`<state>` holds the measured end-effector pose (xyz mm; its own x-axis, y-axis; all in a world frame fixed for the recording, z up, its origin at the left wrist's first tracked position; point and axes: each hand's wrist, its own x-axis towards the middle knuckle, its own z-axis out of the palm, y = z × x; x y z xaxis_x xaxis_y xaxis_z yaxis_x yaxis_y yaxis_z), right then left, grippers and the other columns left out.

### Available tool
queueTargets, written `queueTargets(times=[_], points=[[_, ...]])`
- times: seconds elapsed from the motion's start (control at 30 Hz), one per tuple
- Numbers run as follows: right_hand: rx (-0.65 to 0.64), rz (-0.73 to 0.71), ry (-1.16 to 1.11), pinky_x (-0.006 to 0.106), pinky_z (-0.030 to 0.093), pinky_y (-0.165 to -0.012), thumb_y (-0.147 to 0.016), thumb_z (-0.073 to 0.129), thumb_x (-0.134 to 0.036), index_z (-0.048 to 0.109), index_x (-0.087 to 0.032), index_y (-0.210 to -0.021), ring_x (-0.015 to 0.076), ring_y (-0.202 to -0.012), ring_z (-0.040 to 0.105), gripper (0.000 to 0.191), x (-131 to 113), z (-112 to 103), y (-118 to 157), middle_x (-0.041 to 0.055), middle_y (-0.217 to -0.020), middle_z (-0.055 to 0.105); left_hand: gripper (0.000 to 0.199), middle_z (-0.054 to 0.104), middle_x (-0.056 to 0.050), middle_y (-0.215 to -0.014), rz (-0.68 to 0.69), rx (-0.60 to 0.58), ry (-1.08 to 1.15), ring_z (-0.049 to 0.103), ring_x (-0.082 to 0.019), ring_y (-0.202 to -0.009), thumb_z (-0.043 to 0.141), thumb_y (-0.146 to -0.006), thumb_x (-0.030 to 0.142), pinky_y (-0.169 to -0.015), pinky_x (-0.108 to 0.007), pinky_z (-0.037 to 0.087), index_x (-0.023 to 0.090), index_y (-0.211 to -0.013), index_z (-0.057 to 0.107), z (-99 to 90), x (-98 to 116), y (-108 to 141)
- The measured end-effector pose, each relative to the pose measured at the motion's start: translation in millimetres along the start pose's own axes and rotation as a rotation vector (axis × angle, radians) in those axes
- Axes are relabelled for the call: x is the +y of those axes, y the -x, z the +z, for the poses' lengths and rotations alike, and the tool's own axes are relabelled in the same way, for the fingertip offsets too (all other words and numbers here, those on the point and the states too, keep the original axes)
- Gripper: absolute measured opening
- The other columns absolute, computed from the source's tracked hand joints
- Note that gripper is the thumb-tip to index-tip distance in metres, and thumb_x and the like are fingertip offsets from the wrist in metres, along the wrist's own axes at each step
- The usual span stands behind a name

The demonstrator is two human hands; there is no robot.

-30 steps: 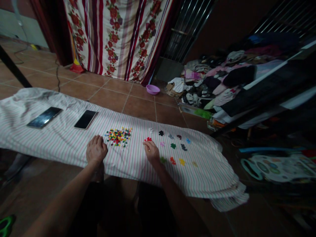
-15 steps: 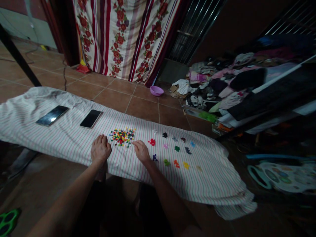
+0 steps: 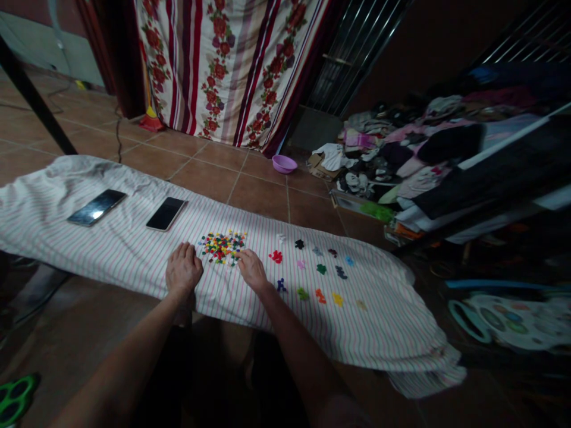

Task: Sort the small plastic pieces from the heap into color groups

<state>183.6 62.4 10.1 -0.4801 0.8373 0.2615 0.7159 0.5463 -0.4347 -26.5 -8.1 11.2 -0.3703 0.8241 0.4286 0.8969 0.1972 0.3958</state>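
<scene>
A mixed pile of small coloured pieces [image 3: 222,246] lies on a striped cloth [image 3: 379,333]. My left hand [image 3: 184,267] rests on the cloth just left of the pile, fingers curled together; whether it holds anything is hidden. At the pile's right edge is my right hand [image 3: 252,268], its thumb and forefinger pinched at the pieces; what is between the fingertips is too small to make out. Farther right lie small single-colour groups, among them red [image 3: 276,257], black [image 3: 299,244], dark green [image 3: 321,269], orange [image 3: 320,296] and yellow [image 3: 337,299].
Two phones, one at the far left [image 3: 97,207] and one nearer the pile [image 3: 166,214], lie on the cloth. Beyond it, a purple basin [image 3: 284,164] stands on the tiled floor. Heaped clothes [image 3: 401,148] fill the right background.
My right hand has moved slightly left and up, to the edge of the mixed pile. My left hand stays beside the pile. The view has shifted slightly.
</scene>
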Motion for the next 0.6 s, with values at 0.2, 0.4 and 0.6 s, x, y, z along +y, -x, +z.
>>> queueTargets(times=[0.2,0.4,0.6], points=[[0.018,-0.008,-0.051,0.032,0.047,-0.087,-0.081,0.049,-0.008,0.063,-0.021,-0.096,0.0176,-0.088,0.056,0.025,0,-3,1,0.0046,-0.093,0.061,0.042,0.06,-0.02,-0.128,0.03,0.012,-0.011,0.048,-0.031,-0.127,0.041,-0.084,0.023,-0.105,-0.046,0.037,0.007,-0.118,0.06,-0.7,0,1],[0.033,0.019,-0.156,0.029,0.049,-0.08,-0.077,0.049,-0.007,0.058,-0.02,-0.091,0.016,-0.083,0.057,0.021,2,-6,5,0.0033,-0.09,0.06,0.043,0.058,-0.021,-0.129,0.012,0.004,0.025,0.047,-0.032,-0.128,0.042,-0.083,0.023,-0.106,-0.048,0.034,0.007,-0.119,0.06,-1.9,1,1],[0.069,0.051,-0.183,0.026,0.048,-0.073,-0.075,0.048,-0.009,0.056,-0.02,-0.088,0.0147,-0.077,0.057,0.019,4,-14,16,0.0014,-0.083,0.057,0.044,0.058,-0.019,-0.129,0.011,0.005,0.037,0.046,-0.031,-0.129,0.043,-0.082,0.023,-0.107,-0.048,0.034,0.01,-0.12,0.059,-4.4,2,1]])
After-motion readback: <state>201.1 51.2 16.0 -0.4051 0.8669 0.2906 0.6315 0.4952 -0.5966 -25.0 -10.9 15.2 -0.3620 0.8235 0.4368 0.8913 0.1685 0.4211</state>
